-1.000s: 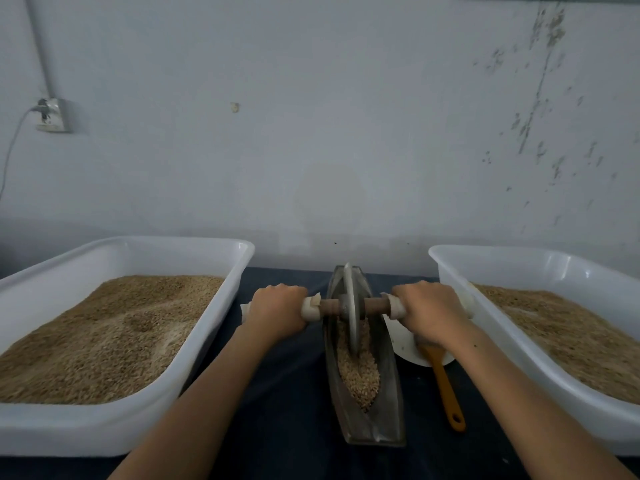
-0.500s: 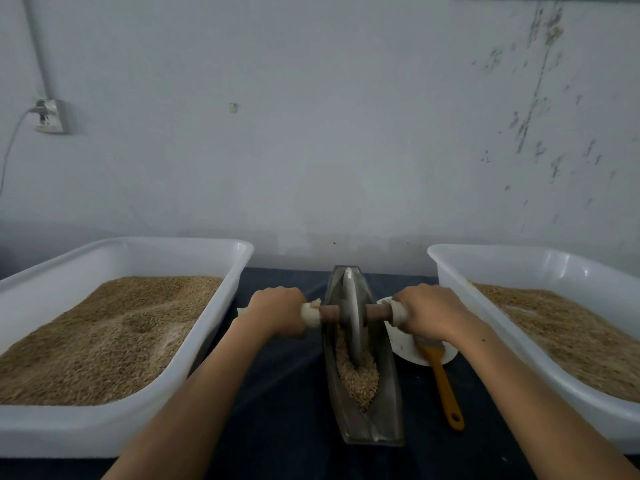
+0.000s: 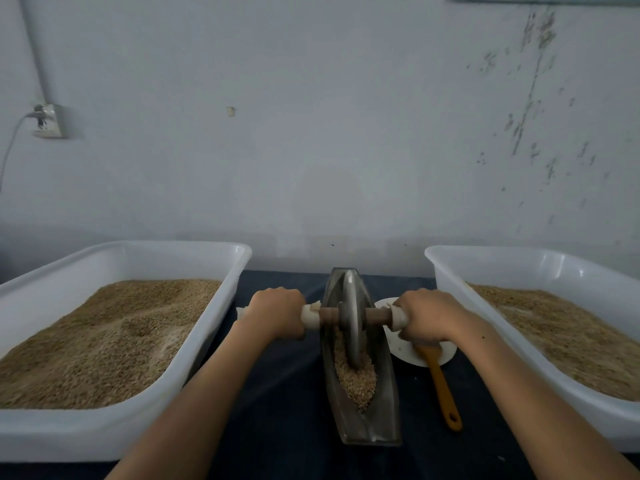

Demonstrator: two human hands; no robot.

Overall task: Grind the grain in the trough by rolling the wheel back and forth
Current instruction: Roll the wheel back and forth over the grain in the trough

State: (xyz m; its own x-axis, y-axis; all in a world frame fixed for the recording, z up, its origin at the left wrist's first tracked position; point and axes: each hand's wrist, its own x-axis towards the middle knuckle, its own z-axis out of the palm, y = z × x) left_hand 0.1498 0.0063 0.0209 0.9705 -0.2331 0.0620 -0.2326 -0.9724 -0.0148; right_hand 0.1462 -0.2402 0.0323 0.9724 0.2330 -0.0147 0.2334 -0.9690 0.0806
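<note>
Left hand [image 3: 277, 311] and right hand [image 3: 427, 315] each gripping the axle [image 3: 329, 315] either side of the wheel [image 3: 350, 323]. Wheel upright in the trough [image 3: 384, 403], rim in the grain [image 3: 356, 379]. No legible writing or labels.

A plain workroom for processing grain by hand. A dark-covered surface [image 3: 277, 393] stands against a bare, scuffed, pale wall [image 3: 346, 133] with an exposed socket [image 3: 48, 121] and cable. Two big white plastic tubs [image 3: 114, 438] [image 3: 519, 261] of grain flank a metal grinding trough [image 3: 372, 431] with its wheel [image 3: 349, 317], more a modest workshop than a kitchen.
</note>
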